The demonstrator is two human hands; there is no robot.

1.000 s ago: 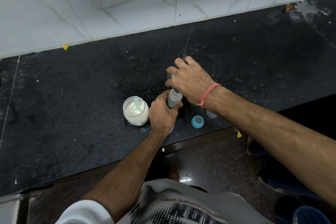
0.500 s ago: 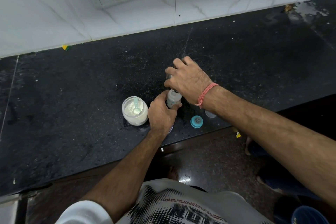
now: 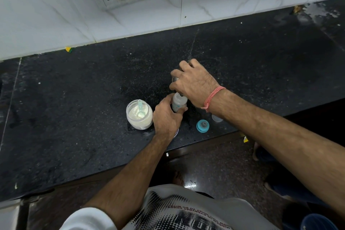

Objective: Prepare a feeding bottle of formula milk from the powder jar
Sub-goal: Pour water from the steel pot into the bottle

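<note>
Feeding bottle [image 3: 178, 103] upright on the black desk [image 3: 74, 117], long axis vertical, open mouth up, near the front edge. Left hand [image 3: 167, 117] has fingers wrapped around the bottle body. Right hand [image 3: 194, 82] sits above the mouth, fingers clamped on a clear container [image 3: 175, 79], mostly hidden. Powder jar [image 3: 139, 116] just left of the bottle, open, pale scoop [image 3: 140, 108] lying in the powder. Teal teat ring [image 3: 202, 126] and clear cap [image 3: 216, 117] to the right.

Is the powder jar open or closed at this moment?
Open. The powder jar has no lid on its mouth: the white powder and a pale green scoop inside show from above.
</note>
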